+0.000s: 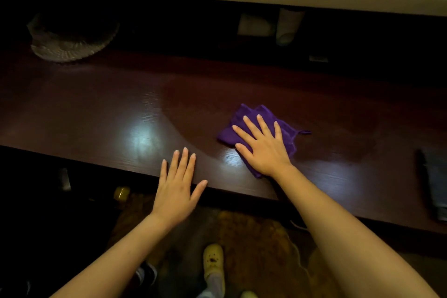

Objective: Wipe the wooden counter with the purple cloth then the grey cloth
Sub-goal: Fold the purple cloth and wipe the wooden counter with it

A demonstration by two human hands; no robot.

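Far left, at the back of the wooden counter [96,94]: a pale woven basket [72,41], half in shadow, well apart from the work. Dark, glossy boards with 2 bright glares, 1 left of centre and 1 just beside the cloth; a duller, curved patch spreading from the middle toward the right, probably the damp trace of wiping.

At the near edge, centre-left: left hand [177,189], flat, fingers spread and apart, palm over the lip of the counter, clamped on nothing, likely bracing.

Right of it, touching the board: purple cloth [251,116], folded into a loose pad, corners poking out past the fingertips and a thin loop trailing off its right side. Pressed down on top: right hand [262,150], palm flat, fingers splayed and apart, pinning the cloth rather than pinching it.

Handling, as a judgement: light, soft, limp fabric, nothing fragile; apt to bunch or slide out from under the palm on so slick a surface. Best held with the flat hand over the middle of the pad, fingers wide, even pressure; for lifting, a pinch at the folded bulk, not the loop.

Far right, at the frame's edge: a dark folded thing [433,184] lying on the counter, perhaps the grey cloth, too dim to tell. First wipe apparently under way; second cloth not yet in use.
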